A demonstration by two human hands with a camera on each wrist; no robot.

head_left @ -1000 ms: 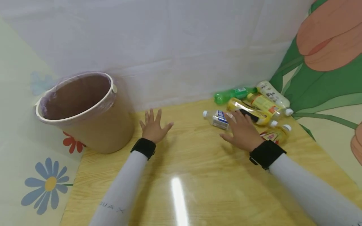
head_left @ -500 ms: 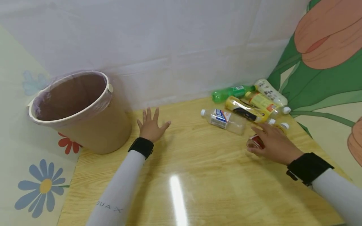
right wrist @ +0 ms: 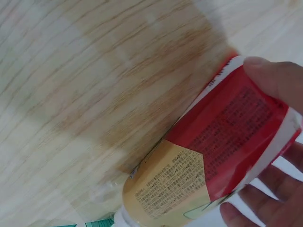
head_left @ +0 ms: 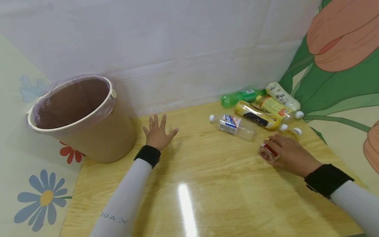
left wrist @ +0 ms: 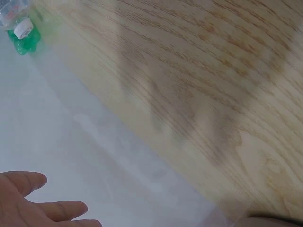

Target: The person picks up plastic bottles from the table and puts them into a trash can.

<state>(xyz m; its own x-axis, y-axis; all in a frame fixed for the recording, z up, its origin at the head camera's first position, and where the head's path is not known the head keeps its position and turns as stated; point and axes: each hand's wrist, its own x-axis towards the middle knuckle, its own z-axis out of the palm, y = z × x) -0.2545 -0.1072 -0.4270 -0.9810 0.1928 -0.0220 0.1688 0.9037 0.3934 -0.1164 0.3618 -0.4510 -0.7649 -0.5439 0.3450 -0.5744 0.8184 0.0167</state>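
Observation:
My right hand (head_left: 291, 154) grips a small plastic bottle (head_left: 267, 153) at the right of the head view. In the right wrist view the bottle (right wrist: 203, 146) has a red and yellow label, with the thumb along one side and the fingers round the other. Its white cap (head_left: 297, 131) points away from me. My left hand (head_left: 159, 135) holds nothing; its fingers are spread over the table, right of a tan bin (head_left: 109, 135). Beyond the right hand lies a clear bottle (head_left: 247, 129) with a blue and white label, its cap toward the left.
Behind lie a yellow bottle with a black label (head_left: 256, 115), a green bottle (head_left: 237, 98), a yellow-labelled bottle (head_left: 273, 107) and a white bottle (head_left: 282, 96). The bin has a thin plastic liner. A white sheet (head_left: 177, 49) hangs behind the wooden table (head_left: 207, 184).
My right hand has moved right and toward me, from over the clear bottle to the red-labelled one, and its fingers have closed round that bottle. The left hand stays spread in place.

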